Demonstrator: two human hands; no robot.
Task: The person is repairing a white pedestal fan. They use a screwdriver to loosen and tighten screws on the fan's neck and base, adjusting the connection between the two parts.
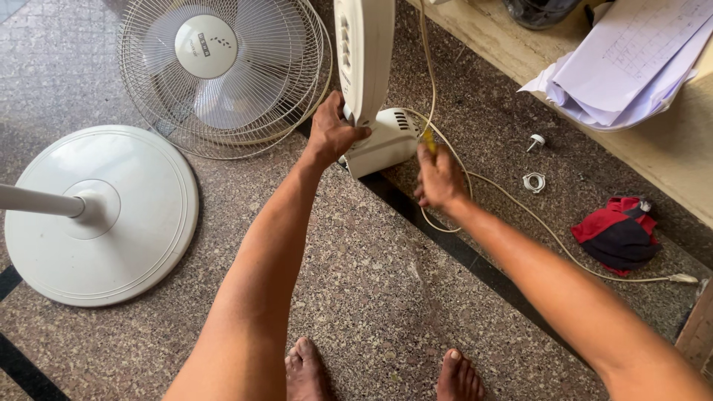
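Observation:
A white fan motor housing with its control column stands upright on the speckled stone floor. My left hand grips the lower edge of the column. My right hand is closed around a small yellow-handled tool, a screwdriver by its look, whose tip points at the housing's right side. A cream power cord runs from the housing past my right hand to a plug.
The fan's wire grille and blades lie at the back left. A round white base with its pole lies at left. Two small white parts lie near a red and dark cloth. Papers rest on a ledge. My bare feet show below.

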